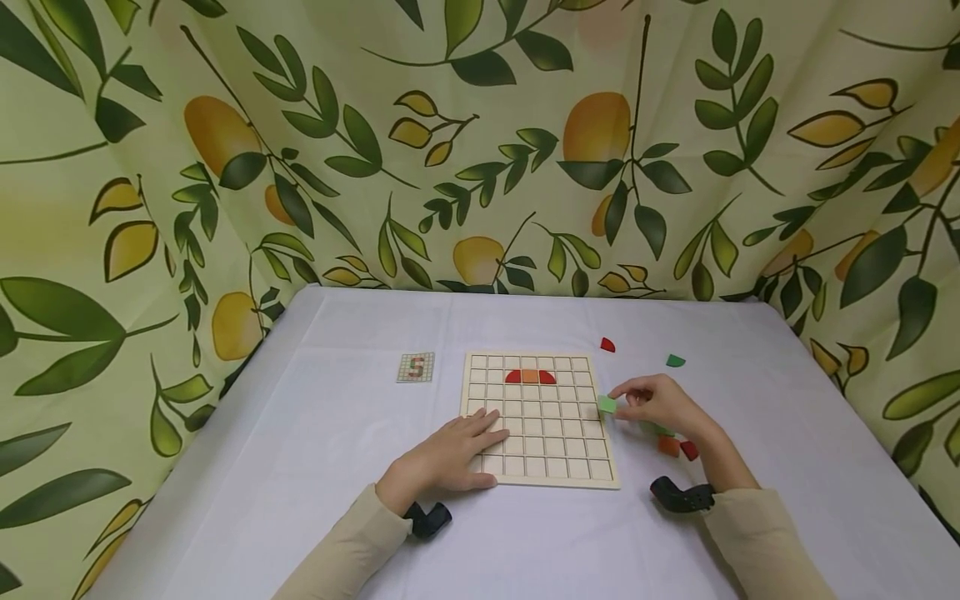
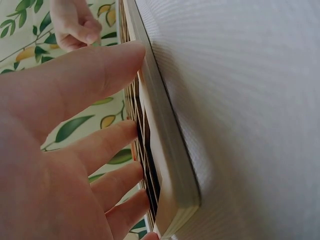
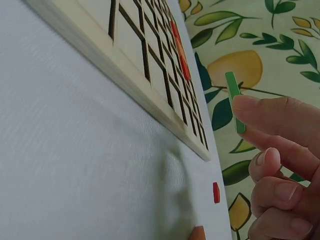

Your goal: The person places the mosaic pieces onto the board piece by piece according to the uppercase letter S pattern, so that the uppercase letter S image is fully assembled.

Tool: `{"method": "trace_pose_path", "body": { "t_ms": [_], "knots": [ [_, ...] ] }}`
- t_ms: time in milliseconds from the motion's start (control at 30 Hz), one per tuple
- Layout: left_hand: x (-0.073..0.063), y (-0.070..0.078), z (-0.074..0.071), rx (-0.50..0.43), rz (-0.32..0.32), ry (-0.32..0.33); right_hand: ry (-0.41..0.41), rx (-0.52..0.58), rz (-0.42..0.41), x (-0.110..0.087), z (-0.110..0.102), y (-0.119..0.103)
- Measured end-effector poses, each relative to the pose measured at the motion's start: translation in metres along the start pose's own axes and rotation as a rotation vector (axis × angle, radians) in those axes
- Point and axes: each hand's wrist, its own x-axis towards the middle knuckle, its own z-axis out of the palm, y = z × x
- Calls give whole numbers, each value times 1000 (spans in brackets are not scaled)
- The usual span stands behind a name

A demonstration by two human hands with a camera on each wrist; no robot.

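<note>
A wooden grid board [image 1: 536, 433] lies on the table, with a row of an orange square tile [image 1: 530, 377] between two red quarter-round tiles [image 1: 513, 377] near its far side. My left hand [image 1: 453, 450] rests with spread fingers on the board's left part, thumb at the near edge. At the board's right edge my right hand [image 1: 660, 404] pinches a light green square tile [image 1: 607, 404] between thumb and finger. In the right wrist view the green tile [image 3: 235, 102] is seen edge-on, raised above the table.
A small pattern card [image 1: 416, 367] lies left of the board. Beyond the right hand are a red quarter-round tile [image 1: 607, 344] and a green one [image 1: 676, 361]. An orange tile [image 1: 669, 447], a red tile [image 1: 689, 450] and green pieces lie beneath the right wrist, partly hidden.
</note>
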Motion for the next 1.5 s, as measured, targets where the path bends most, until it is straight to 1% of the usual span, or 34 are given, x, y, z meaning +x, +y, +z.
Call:
{"method": "trace_pose_path", "body": {
  "t_ms": [200, 433, 800, 967, 1267, 1500],
  "knots": [
    [0, 0, 0, -10, -3, 0, -13, 18, 22, 5, 2, -9],
    [0, 0, 0, 0, -10, -5, -2, 2, 19, 11, 5, -17],
    [1, -1, 0, 22, -2, 1, -12, 13, -53, 21, 12, -25],
    [1, -1, 1, 24, 3, -1, -20, 33, -27, 24, 16, -29],
    [1, -1, 1, 19, -7, -9, -32, 38, -20, 30, 22, -32],
    [1, -1, 1, 19, -10, -8, -44, 60, -57, 36, 26, -34]
  ]
}}
